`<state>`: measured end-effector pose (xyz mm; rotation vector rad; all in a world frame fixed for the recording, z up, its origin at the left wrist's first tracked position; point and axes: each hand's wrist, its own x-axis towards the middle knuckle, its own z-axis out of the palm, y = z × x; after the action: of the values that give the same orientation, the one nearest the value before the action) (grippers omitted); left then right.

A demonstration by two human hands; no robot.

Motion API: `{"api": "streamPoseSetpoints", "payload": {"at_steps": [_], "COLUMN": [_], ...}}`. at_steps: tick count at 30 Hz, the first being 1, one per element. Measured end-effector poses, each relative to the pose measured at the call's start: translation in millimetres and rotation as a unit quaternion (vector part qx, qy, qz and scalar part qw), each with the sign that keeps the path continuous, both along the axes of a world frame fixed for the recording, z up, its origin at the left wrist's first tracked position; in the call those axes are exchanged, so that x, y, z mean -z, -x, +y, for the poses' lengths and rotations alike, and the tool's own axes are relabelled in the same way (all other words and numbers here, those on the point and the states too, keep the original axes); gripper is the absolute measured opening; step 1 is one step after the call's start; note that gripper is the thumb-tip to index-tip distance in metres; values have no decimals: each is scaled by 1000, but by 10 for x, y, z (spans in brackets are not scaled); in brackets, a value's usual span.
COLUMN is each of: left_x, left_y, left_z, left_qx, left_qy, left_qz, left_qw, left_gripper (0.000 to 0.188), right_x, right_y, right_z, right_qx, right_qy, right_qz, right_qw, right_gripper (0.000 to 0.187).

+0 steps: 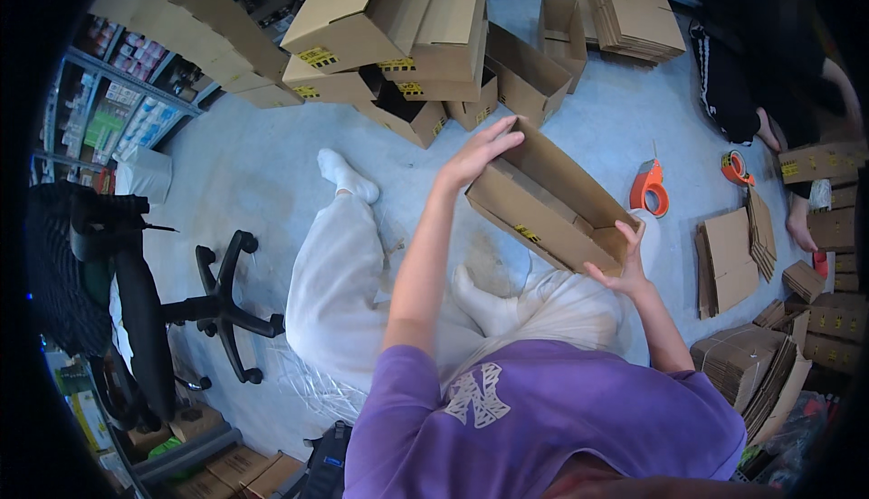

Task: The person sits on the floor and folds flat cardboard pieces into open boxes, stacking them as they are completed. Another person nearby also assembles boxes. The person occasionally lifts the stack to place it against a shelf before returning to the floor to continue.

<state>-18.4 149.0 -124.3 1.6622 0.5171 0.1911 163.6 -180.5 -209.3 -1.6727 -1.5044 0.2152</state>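
Note:
Between my two hands I hold a long, narrow cardboard box (554, 200), its top open toward me and its inside bare. A strip of yellow and black tape marks its near side. My left hand (480, 152) grips the far left end, fingers over the rim. At the near right end, my right hand (623, 266) wraps the corner with its thumb and fingers. The box is tilted above my lap. An orange tape dispenser (650, 193) rests on the floor just right of the box.
Several open cardboard boxes (407, 28) are piled ahead. Flattened cartons (727, 262) lie at right, with another stack (636, 19) farther off. Beside a second tape dispenser (736, 169), another person (756, 56) in dark clothes sits. An office chair (217, 312) stands at left, near stocked shelves (127, 105).

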Motion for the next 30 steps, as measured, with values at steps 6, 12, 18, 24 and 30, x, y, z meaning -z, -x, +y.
{"api": "streamPoseSetpoints", "payload": {"at_steps": [6, 12, 18, 24, 30], "left_x": [-80, -45, 68, 234, 180], "left_y": [-179, -232, -203, 181, 940], "left_z": [246, 127, 116, 350, 731], "left_qx": [72, 67, 34, 11, -152], "left_qy": [-120, -194, -237, -267, -256], "left_qz": [209, 254, 217, 187, 186], "left_qw": [968, 945, 946, 945, 936], "left_gripper": [68, 70, 58, 55, 61], "right_x": [-134, 60, 194, 236, 541], "right_y": [122, 185, 189, 289, -323], "right_z": [110, 84, 128, 362, 1924], "right_qx": [6, 14, 44, -24, 100], "right_qy": [32, 20, -7, -10, -65], "right_qz": [-13, -41, -9, -2, 385], "right_qw": [999, 999, 999, 1000, 915], "right_gripper": [95, 86, 89, 112, 152]}}
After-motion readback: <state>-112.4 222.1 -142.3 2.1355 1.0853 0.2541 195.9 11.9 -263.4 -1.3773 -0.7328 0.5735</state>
